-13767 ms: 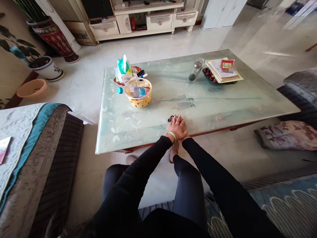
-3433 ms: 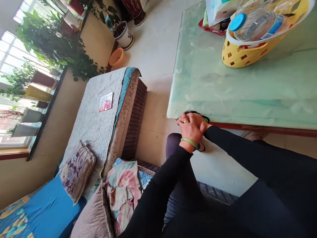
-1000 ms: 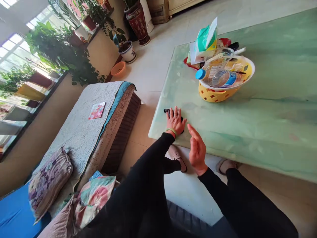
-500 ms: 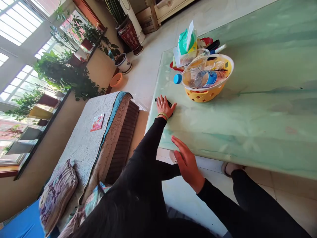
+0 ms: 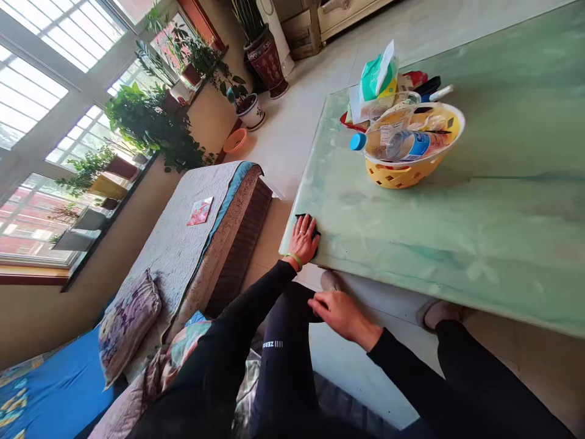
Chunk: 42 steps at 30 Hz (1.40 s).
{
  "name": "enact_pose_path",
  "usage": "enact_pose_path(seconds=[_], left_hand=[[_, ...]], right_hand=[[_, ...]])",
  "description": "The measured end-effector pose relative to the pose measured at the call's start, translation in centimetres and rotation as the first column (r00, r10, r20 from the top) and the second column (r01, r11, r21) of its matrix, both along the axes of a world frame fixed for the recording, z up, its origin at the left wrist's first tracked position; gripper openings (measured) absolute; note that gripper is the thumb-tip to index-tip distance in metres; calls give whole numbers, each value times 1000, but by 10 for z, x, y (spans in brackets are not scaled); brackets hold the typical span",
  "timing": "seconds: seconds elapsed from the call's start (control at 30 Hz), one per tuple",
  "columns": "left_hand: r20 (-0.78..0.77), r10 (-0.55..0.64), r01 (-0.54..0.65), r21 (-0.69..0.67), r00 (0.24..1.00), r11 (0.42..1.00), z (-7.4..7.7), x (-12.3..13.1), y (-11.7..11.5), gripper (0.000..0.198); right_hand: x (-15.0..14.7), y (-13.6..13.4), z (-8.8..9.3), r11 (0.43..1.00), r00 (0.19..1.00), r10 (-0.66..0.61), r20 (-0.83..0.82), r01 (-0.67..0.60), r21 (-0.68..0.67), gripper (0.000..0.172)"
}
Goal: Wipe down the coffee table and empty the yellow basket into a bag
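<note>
At the near left corner of the glass-topped table (image 5: 503,244), my left hand (image 5: 304,239) lies palm down on a black cloth (image 5: 315,234), pressing it to the surface. The cloth's dark edges show around my fingers; the rest is hidden beneath the hand. My right hand (image 5: 342,316) hangs in the air over my knee, near the table's front edge. Its fingers are loosely curled and nothing shows in them.
On the table stands a yellow basket (image 5: 397,177) holding a plastic bottle (image 5: 406,146) and clear containers. A tissue pack (image 5: 378,78) is behind it. To the left is a covered couch (image 5: 183,244) with a booklet (image 5: 200,211) and a cushion (image 5: 130,323).
My left hand has slid the black cloth nearer along the table's left edge to the corner. The fingers of my right hand have gone from stretched out to curled. The view has shifted left.
</note>
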State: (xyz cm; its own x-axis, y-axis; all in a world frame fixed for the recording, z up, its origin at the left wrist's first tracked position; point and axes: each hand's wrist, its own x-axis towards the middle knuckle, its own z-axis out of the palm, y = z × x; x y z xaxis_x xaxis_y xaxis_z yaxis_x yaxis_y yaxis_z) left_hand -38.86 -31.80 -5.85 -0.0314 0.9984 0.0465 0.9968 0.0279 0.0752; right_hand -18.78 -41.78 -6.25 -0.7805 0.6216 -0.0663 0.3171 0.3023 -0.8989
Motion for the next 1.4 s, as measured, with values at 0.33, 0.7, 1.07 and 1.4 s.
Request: enact_pose_path(seconds=[0.33,0.7,1.07,1.4], left_hand=[[-61,51,-45,83,997,996,11,-16,196,63],[-13,-17,18,67,1000,998,12,-27,129,63],[12,58,-59,52,998,997,-11,-37,5,64],[-77,144,-139,65,987,988,11,-47,184,63]], right_hand=[[-10,-3,12,990,993,105,59,-99,-97,16],[-13,7,-3,992,978,117,175,-124,28,24],[4,-3,-6,986,972,139,191,-153,62,37],[-3,-12,-26,994,995,78,66,-83,72,27]])
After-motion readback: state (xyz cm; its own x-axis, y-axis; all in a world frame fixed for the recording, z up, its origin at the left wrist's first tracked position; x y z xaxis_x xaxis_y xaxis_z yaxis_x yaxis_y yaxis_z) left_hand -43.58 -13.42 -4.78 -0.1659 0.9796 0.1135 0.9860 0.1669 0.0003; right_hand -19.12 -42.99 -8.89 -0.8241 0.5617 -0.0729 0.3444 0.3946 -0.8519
